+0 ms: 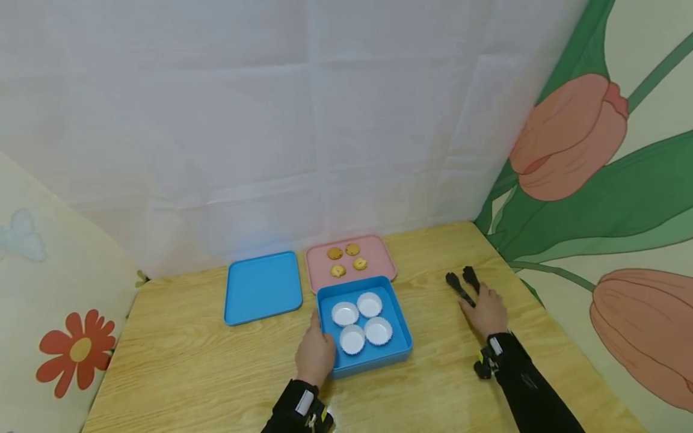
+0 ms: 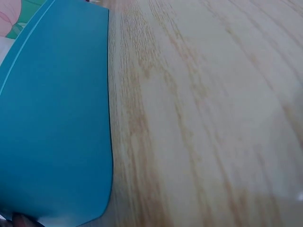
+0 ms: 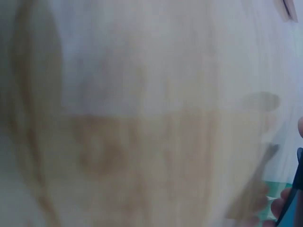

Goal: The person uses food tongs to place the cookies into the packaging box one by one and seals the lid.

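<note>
My left hand (image 1: pixel 316 353) holds the left side of a square blue box (image 1: pixel 397 355), its fingers along the outer wall and the thumb near the rim. Several white fluted paper cups (image 1: pixel 344 314) sit inside the box. In the left wrist view the box's blue wall (image 2: pixel 57 109) fills the left, with a bit of finger at the bottom corner. To the right, my right hand (image 1: pixel 489 313) grips black tongs (image 1: pixel 460 289) low over the table, their two tips spread apart and pointing away. Only fingertips and part of the tongs (image 3: pixel 297 177) show in the right wrist view.
Behind the box lies a pink tray (image 1: pixel 319 278) with several small cookies (image 1: pixel 338 270) on it. A flat blue lid or tray (image 1: pixel 263 288) lies to the left. White cloth (image 1: pixel 243 120) hangs behind the wooden table (image 1: pixel 216 373), and flower-patterned panels (image 1: pixel 568 240) flank it.
</note>
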Demonstrator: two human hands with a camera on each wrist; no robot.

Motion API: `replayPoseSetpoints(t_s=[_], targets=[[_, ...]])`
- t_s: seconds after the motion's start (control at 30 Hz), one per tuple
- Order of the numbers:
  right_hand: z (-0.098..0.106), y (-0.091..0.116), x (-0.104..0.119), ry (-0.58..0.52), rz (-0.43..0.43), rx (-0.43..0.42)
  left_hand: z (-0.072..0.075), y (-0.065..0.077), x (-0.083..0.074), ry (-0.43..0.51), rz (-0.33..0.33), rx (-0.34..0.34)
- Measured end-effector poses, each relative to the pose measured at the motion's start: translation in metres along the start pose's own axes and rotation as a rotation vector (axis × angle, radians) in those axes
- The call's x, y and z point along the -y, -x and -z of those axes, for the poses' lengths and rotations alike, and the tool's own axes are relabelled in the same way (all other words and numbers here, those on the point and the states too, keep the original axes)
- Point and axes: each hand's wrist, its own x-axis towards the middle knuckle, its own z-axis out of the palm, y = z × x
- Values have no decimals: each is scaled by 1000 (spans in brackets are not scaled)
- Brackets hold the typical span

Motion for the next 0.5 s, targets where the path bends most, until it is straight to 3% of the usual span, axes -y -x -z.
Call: replayPoseSetpoints(t_s=[0.2, 0.37, 0.5], targets=[[6, -10, 15, -54, 55, 11, 1, 1, 0, 0, 2, -9], [20, -22, 46, -44, 153, 5, 1, 1, -1, 3, 1, -10], [27, -37, 75, -14, 221, 48, 0, 1, -2, 7, 14, 2]])
